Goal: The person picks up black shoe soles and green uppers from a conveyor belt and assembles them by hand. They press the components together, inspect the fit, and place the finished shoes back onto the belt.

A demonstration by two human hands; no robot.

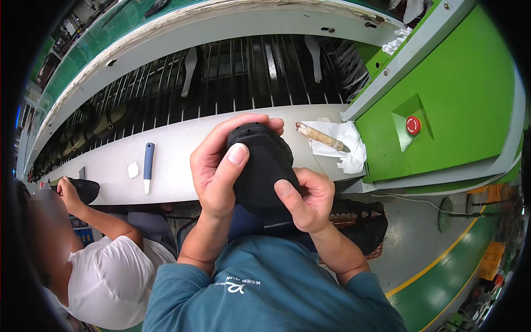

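Note:
I hold a black shoe (260,171) in front of my chest, its ridged sole turned up toward me. My left hand (214,166) is wrapped round its far end and left side, the thumb pressed on the sole and the fingers curled over the top. At the near right side, my right hand (311,200) grips the shoe, with the thumb laid on the sole and the other fingers mostly hidden behind it. The shoe's upper is largely out of sight underneath.
On the white ledge lie a blue-handled knife (148,167), a white scrap (133,170) and a tape-wrapped tool (321,136) on a white cloth (345,145). Beyond runs a roller conveyor (232,74). A red stop button (413,125) sits on the green machine panel. A co-worker (110,276) works at left.

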